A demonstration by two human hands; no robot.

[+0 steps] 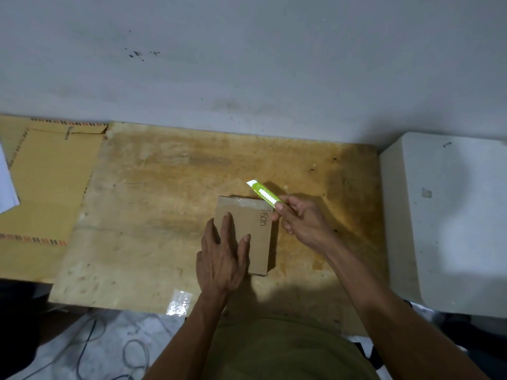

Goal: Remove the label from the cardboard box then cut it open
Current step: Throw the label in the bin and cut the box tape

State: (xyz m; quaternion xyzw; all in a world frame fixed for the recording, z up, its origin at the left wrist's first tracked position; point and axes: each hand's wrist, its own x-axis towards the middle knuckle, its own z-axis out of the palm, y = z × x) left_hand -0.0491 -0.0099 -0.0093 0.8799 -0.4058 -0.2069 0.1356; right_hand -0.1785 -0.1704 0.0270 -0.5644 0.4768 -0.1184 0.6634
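Lying at the far left of the frame, a flattened cardboard sheet (52, 185) with printed striped edging overlaps the worn plywood tabletop (153, 204), and a white paper corner (6, 185) pokes in from the left edge; none of this is part of the job in hand. Lower down, near the table's front edge, a crumpled piece of clear tape (179, 301) sits apart from everything else. It may be what came off the box, though I cannot confirm that it is the label.

Right of centre, the left hand (222, 259) lies flat with fingers spread, pressed on the top of the small cardboard box (253, 231), which rests on the table with dark handwriting along its right side. The flat palm is evidently there to pin the box so that it will not slide under a blade. A glossy strip of tape (247, 201) shows along the box's far edge.

Further right, the right hand (300, 219) pinches the rear of a lime-green utility knife (264, 194) between thumb and fingers, its tip pointing up and left, past the box's far right corner. Whether the blade is extended I cannot tell. Judging by this, the cutting step is about to begin at the taped far edge.

At the far right stands a pale grey block (444, 223)
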